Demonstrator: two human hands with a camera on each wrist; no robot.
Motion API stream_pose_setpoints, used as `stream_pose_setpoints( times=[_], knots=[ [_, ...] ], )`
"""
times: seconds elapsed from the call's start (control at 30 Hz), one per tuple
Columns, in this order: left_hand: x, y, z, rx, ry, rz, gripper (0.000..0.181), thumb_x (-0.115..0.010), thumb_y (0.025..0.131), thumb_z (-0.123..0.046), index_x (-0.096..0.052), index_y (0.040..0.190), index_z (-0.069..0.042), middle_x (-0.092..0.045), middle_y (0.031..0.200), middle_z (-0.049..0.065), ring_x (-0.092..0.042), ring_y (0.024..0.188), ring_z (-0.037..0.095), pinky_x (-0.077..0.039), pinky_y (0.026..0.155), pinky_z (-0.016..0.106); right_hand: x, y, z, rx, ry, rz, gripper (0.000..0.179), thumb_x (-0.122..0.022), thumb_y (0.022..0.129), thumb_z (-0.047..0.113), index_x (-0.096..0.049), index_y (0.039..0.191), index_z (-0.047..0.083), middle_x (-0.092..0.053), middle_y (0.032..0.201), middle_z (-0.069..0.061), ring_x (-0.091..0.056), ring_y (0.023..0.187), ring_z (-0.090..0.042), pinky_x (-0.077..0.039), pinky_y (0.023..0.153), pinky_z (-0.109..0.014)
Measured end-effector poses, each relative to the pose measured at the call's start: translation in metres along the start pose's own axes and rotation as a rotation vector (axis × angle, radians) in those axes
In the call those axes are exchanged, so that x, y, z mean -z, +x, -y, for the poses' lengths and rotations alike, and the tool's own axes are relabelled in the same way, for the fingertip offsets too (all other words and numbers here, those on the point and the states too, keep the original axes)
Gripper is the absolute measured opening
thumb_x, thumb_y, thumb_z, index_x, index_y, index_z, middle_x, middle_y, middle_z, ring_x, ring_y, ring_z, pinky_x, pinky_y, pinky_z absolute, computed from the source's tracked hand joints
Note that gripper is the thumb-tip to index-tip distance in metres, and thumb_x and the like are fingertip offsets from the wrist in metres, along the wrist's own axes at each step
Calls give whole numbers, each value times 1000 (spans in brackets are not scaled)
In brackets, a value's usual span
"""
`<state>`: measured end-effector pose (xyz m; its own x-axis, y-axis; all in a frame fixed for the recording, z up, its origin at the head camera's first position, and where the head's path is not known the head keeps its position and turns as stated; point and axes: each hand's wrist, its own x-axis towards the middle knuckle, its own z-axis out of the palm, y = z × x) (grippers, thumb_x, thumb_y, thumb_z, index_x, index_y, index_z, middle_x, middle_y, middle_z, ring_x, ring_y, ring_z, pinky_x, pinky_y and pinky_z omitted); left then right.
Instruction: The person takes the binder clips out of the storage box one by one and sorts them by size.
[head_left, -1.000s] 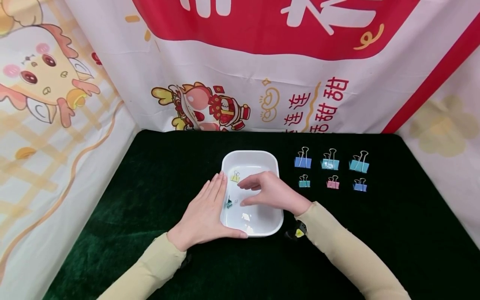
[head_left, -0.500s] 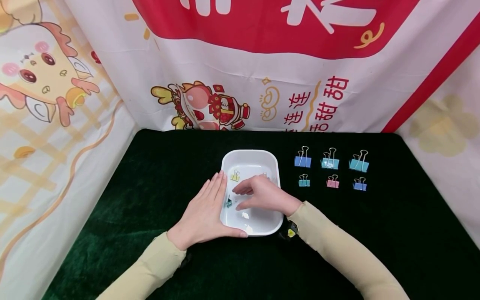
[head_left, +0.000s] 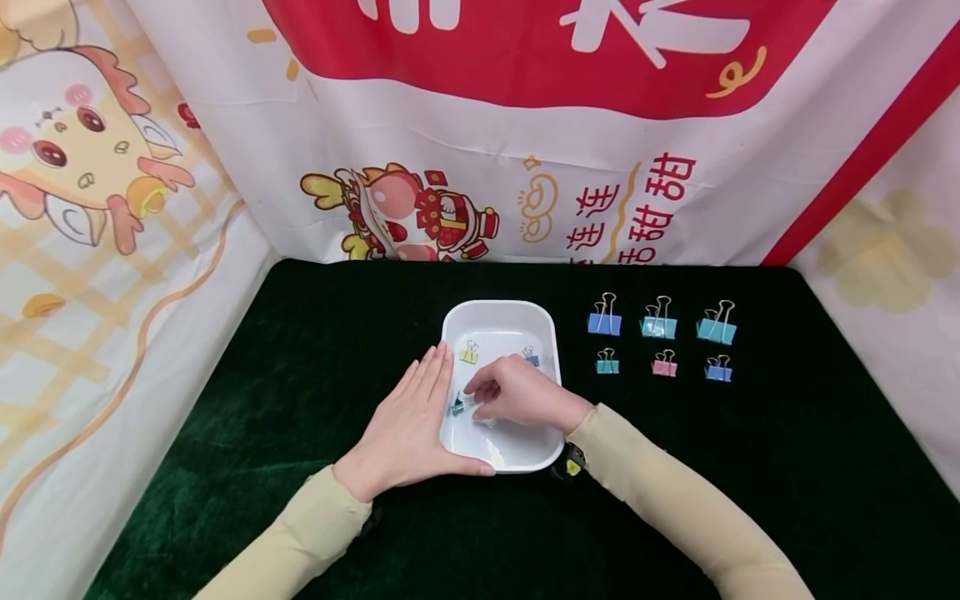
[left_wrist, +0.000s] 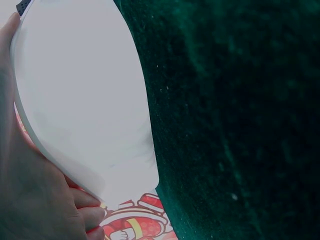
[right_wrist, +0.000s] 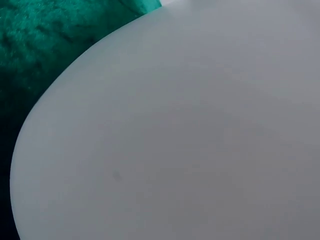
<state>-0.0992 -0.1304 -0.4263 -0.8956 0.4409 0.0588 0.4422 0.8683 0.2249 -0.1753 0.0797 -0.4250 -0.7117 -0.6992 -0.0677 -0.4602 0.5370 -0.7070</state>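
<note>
A white tray (head_left: pixel 504 450) stands in the middle of the table in the head view. My left hand (head_left: pixel 411 425) lies along its left side with straight fingers, the thumb at the front rim. In the left wrist view, the left hand (left_wrist: pixel 40 185) touches the tray's outer wall. My right hand (head_left: pixel 517 392) reaches inside the tray, thumb and index finger bent and apart. Just left of those fingertips is a small dark green binder clip (head_left: pixel 457 407). Farther back in the tray sit a yellow binder clip (head_left: pixel 469 352) and a blue one. The right wrist view shows only tray wall and cloth.
To the right of the tray, binder clips stand in two rows: larger ones behind, such as a blue binder clip (head_left: pixel 603 323), and smaller ones in front, such as a pink binder clip (head_left: pixel 664 367). Dark green cloth (head_left: pixel 345 317) covers the table. A printed curtain (head_left: pixel 450 125) hangs behind.
My right hand has moved left and slightly toward me inside the tray, closer to the dark green binder clip. The blue clip behind it has come into sight. My left hand has stayed put.
</note>
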Motion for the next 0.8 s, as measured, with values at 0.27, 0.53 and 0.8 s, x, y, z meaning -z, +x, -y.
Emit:
stream_pose_setpoints(
  times=[0.27, 0.53, 0.8],
  knots=[
    [0, 0, 0, 0, -1, -3, 142, -50, 66, -99, -2, 163, -7, -1, 170, 12, 0, 155, 22, -7, 123, 41, -2, 0, -1, -3, -58, 14, 13, -83, 87, 12, -81, 100, 12, -72, 83, 12, -65, 75, 0, -55, 74, -23],
    [0, 0, 1, 5, 1, -3, 142, -49, 66, -100, -2, 163, -7, 0, 170, 12, -1, 155, 22, -7, 123, 40, -3, 0, 0, 34, -95, 3, 4, -82, 88, 12, -81, 92, 15, -72, 80, 14, -65, 75, 2, -54, 75, -22],
    [0, -1, 0, -4, 1, -8, 142, -47, 66, -100, -3, 163, -6, -1, 170, 12, -1, 155, 23, -7, 123, 40, -3, 0, -1, 49, -94, -10, 1, -80, 89, 14, -80, 90, 13, -68, 77, 16, -63, 73, 0, -54, 73, -23]
  ],
)
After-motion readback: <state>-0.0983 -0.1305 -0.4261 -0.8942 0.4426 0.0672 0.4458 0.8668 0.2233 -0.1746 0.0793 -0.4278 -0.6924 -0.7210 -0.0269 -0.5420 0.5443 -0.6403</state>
